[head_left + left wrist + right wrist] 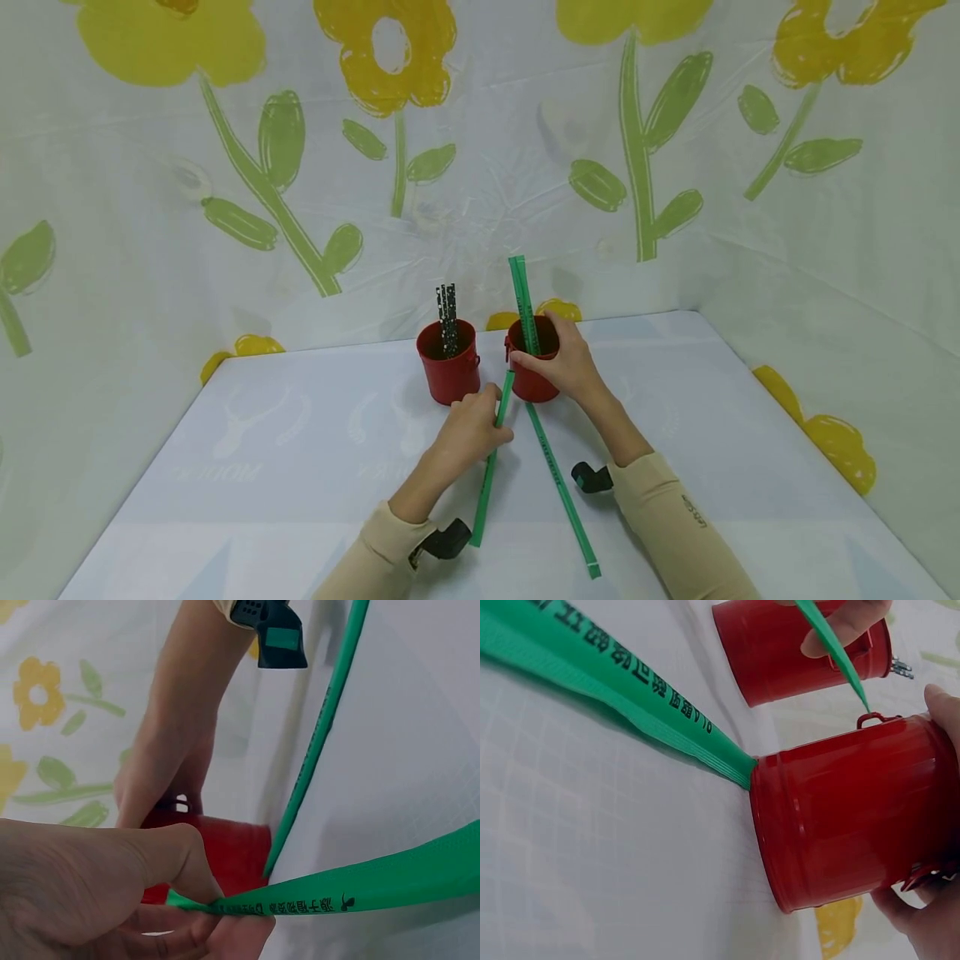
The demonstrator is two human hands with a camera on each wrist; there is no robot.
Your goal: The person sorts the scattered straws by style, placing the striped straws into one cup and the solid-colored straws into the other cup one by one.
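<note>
My left hand pinches a long green wrapped straw between thumb and fingers. Dark print runs along its wrapper in the left wrist view, and its upper end is close to the right-hand red bucket. With my right hand I grip that small metal bucket at its rim; it has small side handles. Green wrapped straws stand inside it, leaning left. Another green wrapped straw lies on the table, its far end at the bucket's base, as the right wrist view also shows.
A second red bucket, left of the first, holds several black straws with white speckles. Behind both hangs a white sheet printed with yellow flowers. The table has a pale cover. Black wrist cameras stick out beside the sleeves.
</note>
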